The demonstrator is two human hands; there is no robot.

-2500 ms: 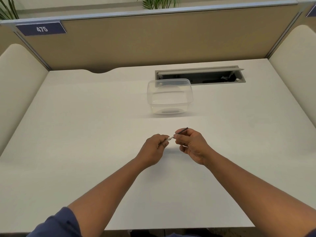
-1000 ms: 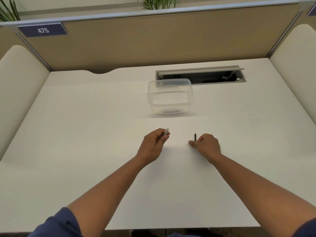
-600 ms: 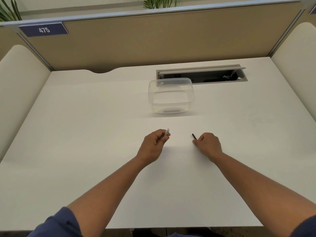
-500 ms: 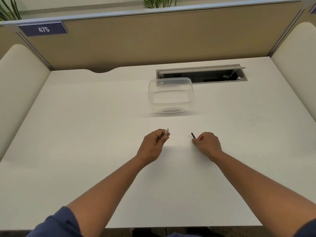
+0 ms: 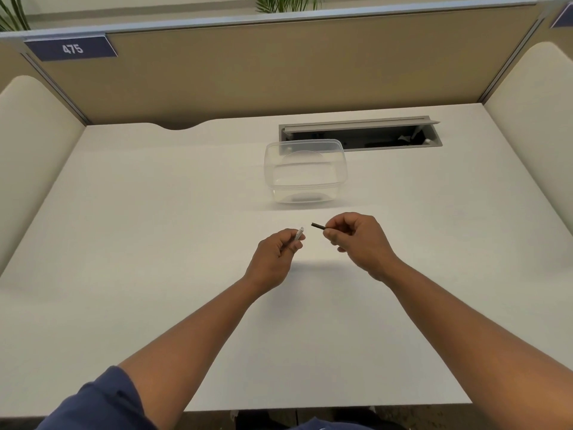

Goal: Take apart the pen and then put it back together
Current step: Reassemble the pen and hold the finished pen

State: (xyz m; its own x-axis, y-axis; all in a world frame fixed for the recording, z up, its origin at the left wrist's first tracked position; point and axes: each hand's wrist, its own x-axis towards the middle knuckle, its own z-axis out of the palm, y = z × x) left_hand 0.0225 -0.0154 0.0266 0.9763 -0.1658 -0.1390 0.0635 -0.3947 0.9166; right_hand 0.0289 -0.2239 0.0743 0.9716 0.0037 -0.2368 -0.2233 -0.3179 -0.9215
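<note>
Above the table (image 5: 155, 243), the right hand (image 5: 359, 243) has lifted; its fingers pinch the dark refill (image 5: 317, 226), now pointing near the white barrel (image 5: 299, 235) gripped by the left hand (image 5: 274, 259).

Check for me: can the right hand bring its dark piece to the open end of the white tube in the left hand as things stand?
Probably yes. The right hand holds the dark piece pointing toward the white tube in the left hand; only a small open gap lies between the tips.
</note>
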